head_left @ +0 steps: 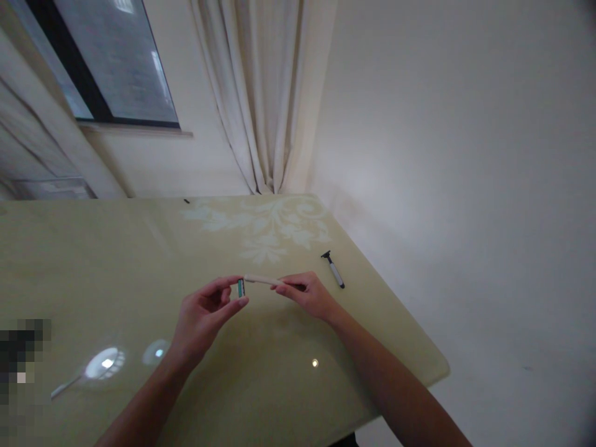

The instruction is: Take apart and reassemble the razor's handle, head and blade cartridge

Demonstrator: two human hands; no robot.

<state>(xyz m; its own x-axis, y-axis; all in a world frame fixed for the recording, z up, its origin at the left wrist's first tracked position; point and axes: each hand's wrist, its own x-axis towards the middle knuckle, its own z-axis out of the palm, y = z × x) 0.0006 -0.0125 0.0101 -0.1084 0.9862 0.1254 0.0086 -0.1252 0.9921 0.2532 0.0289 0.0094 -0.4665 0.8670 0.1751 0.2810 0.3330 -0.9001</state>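
My left hand pinches a small razor cartridge with green and dark strips between thumb and forefinger, held upright. From the other side, my right hand grips a cream-coloured razor handle near its end. The handle's far tip meets the upper part of the cartridge; whether the two are joined I cannot tell. Both hands are above the pale glossy table. To the right of my right hand lies another razor, with a dark head and a grey-and-black handle.
A tiny dark piece lies at the table's far edge. A wall runs along the right side. Behind the table are a curtain and a window. Bright lamp reflections show on the tabletop; the left edge is pixelated.
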